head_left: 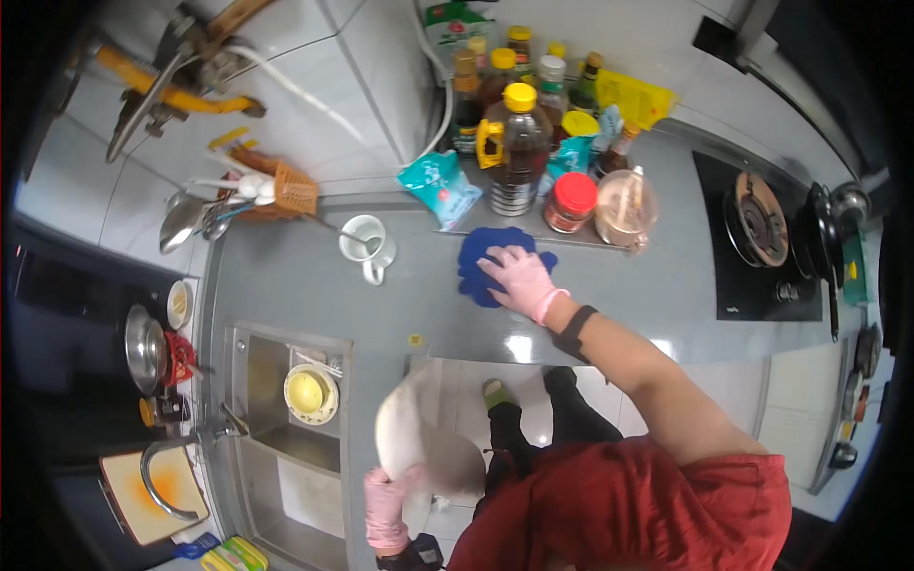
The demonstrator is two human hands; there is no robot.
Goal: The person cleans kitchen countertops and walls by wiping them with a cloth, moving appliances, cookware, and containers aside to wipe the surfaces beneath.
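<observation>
The head view shows one blue cloth (486, 244) lying on the grey worktop (424, 300), roughly midway along, near the front edge; it is deep blue, spread fairly flat, with a wavy, lobed outline and a plain, even colour. Of the two hands, both in pink gloves, the right hand (524, 280) lies on the cloth, palm down and fingers spread, pressing on it rather than closed around it. The left hand (386, 504), well apart at the lower left, is curled at the lower edge of one whitish object (428, 433), held up beyond the worktop's front edge and too blurred to identify. Behind the cloth stand one jar with a red lid (569, 211), one clear tub (617, 217) just beside it, and one large bottle with a yellow cap (516, 157); two teal packets (438, 187) flank that bottle. To the left is one white mug (383, 257) with one spoon (335, 227) leaning out of it. Farther left, the sink (347, 390) has two basins, one holding a yellow dish (306, 390) inside a pale bowl (330, 407). At the far right is one black hob (738, 297).
</observation>
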